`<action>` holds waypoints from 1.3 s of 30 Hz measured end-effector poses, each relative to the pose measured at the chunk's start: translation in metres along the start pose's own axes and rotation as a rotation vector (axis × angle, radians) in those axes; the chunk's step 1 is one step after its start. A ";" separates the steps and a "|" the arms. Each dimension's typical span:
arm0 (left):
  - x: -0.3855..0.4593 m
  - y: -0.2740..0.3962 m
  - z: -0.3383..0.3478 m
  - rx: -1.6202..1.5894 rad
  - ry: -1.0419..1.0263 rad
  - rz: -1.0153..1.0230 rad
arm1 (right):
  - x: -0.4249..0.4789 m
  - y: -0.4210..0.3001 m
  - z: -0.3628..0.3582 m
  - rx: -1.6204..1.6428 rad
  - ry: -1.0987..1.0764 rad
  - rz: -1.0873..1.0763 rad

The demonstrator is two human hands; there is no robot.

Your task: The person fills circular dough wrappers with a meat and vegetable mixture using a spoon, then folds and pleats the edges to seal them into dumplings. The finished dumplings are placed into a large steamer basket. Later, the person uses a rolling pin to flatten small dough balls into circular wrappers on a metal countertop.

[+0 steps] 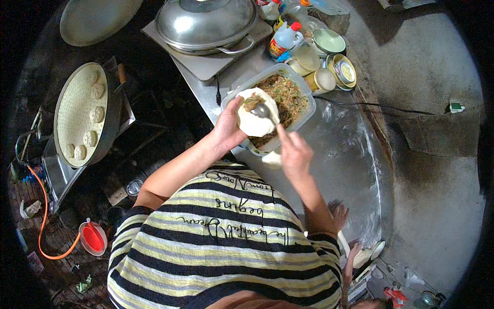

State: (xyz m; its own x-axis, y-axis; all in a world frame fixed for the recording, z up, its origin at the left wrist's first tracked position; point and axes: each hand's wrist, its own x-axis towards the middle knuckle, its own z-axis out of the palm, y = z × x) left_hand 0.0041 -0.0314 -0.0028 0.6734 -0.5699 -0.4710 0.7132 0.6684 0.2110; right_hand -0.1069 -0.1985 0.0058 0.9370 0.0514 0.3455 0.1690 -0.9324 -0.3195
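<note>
On the palm of my left hand (pixel 227 129) lies a round white dough wrapper (pixel 251 123), over the near left part of a plastic tub. My right hand (pixel 296 152) grips a metal spoon (pixel 261 111) whose bowl presses a lump of filling (pixel 251 102) onto the wrapper. Most of the spoon's handle is hidden by my fingers. Chopped, brownish filling with green flecks (pixel 285 92) sits in the translucent plastic tub (pixel 306 119). Below the tub's near edge, a pale dough piece (pixel 272 159) shows in part on the metal table.
The metal table (pixel 328 154) carries a lidded wok (pixel 204 27) on a cooker, bottles (pixel 283 40), jars (pixel 324 80) and bowls (pixel 329 40). At left, a large steamer (pixel 73 116) holds several pleated buns (pixel 97 114). Another person's hands (pixel 339 216) are beside the table at lower right.
</note>
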 end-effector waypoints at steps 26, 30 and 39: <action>-0.035 0.065 -0.053 0.401 -0.070 0.241 | 0.024 0.038 -0.017 -0.315 -0.518 -0.154; -0.041 0.071 -0.063 0.420 -0.039 0.258 | 0.010 0.016 -0.017 -0.191 -0.587 -0.223; -0.049 0.076 -0.075 0.161 -0.126 0.246 | 0.025 0.026 0.001 -0.158 -0.768 -0.292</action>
State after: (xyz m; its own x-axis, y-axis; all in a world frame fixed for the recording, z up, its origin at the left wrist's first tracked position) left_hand 0.0106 0.0837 -0.0280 0.8409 -0.4620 -0.2818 0.5412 0.7150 0.4426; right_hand -0.0787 -0.2214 0.0052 0.8196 0.4750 -0.3203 0.4460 -0.8799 -0.1636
